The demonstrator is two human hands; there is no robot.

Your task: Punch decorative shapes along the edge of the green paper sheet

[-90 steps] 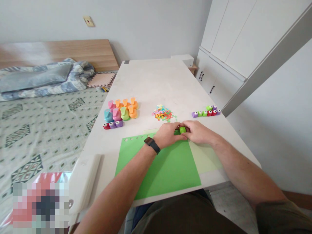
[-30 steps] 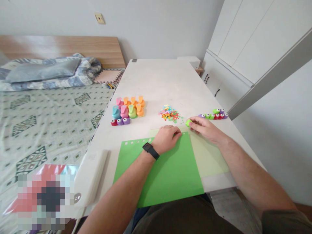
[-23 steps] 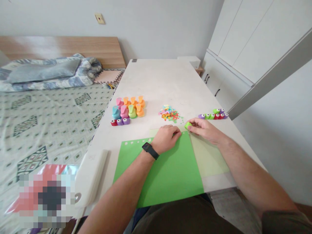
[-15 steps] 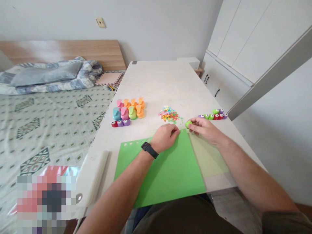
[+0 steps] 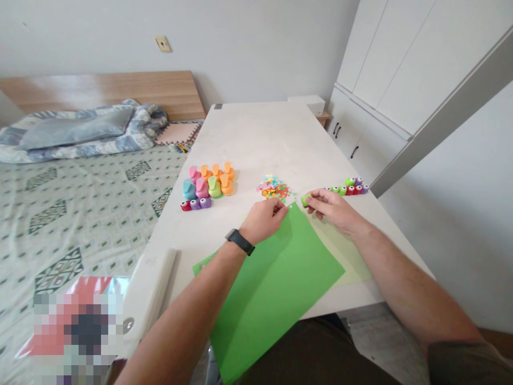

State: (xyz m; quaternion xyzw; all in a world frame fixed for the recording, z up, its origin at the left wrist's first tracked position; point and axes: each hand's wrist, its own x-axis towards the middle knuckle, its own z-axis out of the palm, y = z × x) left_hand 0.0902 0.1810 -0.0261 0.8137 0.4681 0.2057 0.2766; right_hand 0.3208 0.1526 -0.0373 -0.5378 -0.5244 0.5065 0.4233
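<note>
The green card sheet [image 5: 272, 289] lies skewed across the near edge of the bench [image 5: 256, 133], with its lower corner hanging over the edge toward your lap. A pale green sheet [image 5: 347, 262] sits partly under its right side. A black watch [image 5: 239, 241] circles your left wrist. Your left hand [image 5: 262, 220] rests curled on the sheet's top corner, though you can't tell whether it is pinching the card or only pressing on it. Your right hand [image 5: 334, 208] is closed on the small green craft punch [image 5: 306, 200], holding it between thumb and fingers just beside the sheet's top corner. To the left lies a long white pad [image 5: 148, 286], near the bench edge. Just beyond your hands sits a heap of colourful paper cutouts [image 5: 274, 187]. A row of small punches [image 5: 348, 189] lies to its right. To its left are a row of small punches [image 5: 195, 203] and a cluster of larger pastel punches [image 5: 209, 182]. Further left is the bed [image 5: 80, 224], and white cabinets [image 5: 372, 69] stand at the far right.
</note>
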